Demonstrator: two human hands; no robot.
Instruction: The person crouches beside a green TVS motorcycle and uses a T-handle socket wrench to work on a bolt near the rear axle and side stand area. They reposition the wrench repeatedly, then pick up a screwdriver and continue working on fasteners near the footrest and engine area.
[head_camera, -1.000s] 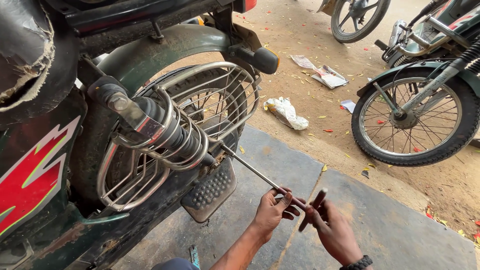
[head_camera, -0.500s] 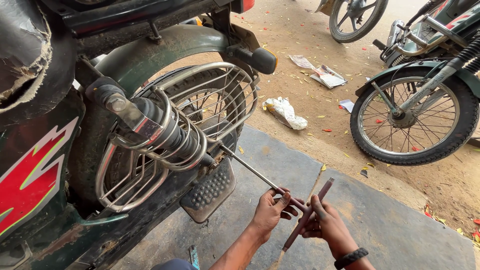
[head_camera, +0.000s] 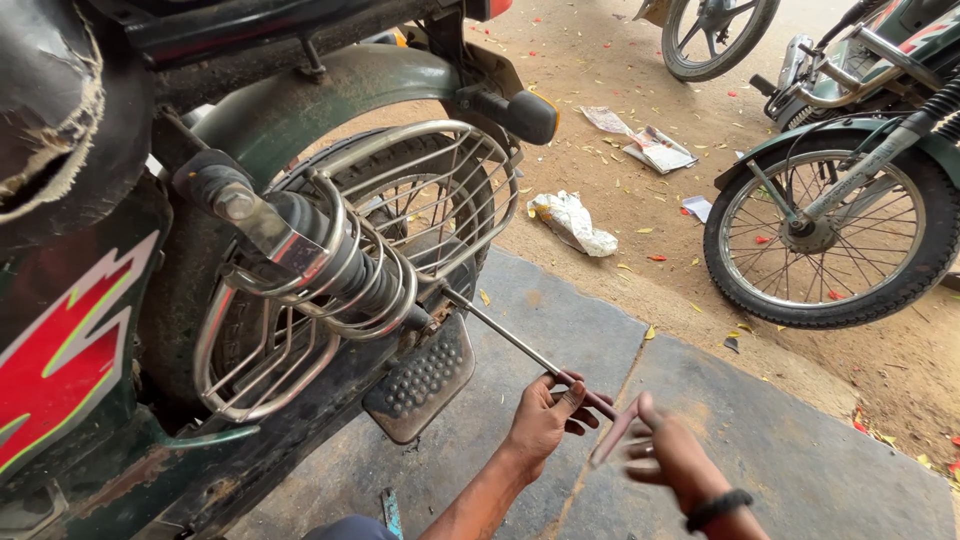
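A person's left hand (head_camera: 545, 418) grips a long metal T-handle wrench (head_camera: 525, 350) that reaches to a motorcycle's rear axle beneath the shock absorber (head_camera: 320, 265). The right hand (head_camera: 672, 462), blurred, holds its crossbar. Crumpled white paper (head_camera: 572, 222) lies on dirt beyond.

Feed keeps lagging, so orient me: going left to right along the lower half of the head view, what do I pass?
Red-patterned side panel → chrome guard → footrest → left hand on the long wrench → right hand → other bike's wheel.
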